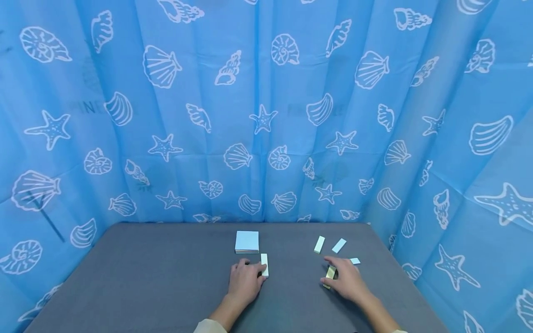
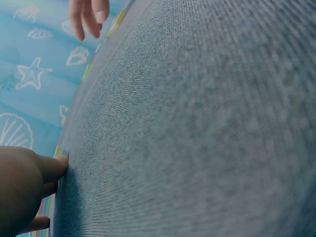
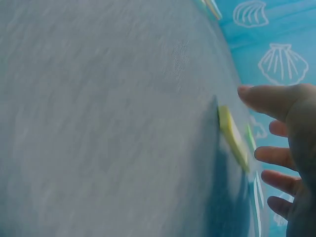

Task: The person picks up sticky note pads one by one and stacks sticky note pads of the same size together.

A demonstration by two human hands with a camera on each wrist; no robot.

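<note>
White strip [image 1: 264, 259] is being touched just right of the left hand [image 1: 244, 282], index finger being rested across it; likely it is being steadied against sliding. Whether it is being pinched cannot be told, the contact being partly hidden.

Square stack [image 1: 247, 241] is lying just ahead of the left hand, coloured edges being shown in the left wrist view; layers are apparently being lined up for neatness.

Yellow pad [image 1: 331, 272] is being straddled by thumb and fingers of the right hand [image 1: 349, 278]. Nothing is being gripped there: fingers are being held wide, a gap being shown in the right wrist view, apparently so the pad is fitting between.

Pale yellow strip [image 1: 319, 244] and pale blue strip [image 1: 339, 245] are lying ahead of the right hand; pale strip [image 1: 355, 261] is being partly hidden beside it. All three are being spaced out, perhaps so none is being covered by another.

Counts: hands, two; stack, one, layers uncounted; strips, four; yellow pad, one. All are being supported by one grey table [image 1: 145, 277].
</note>
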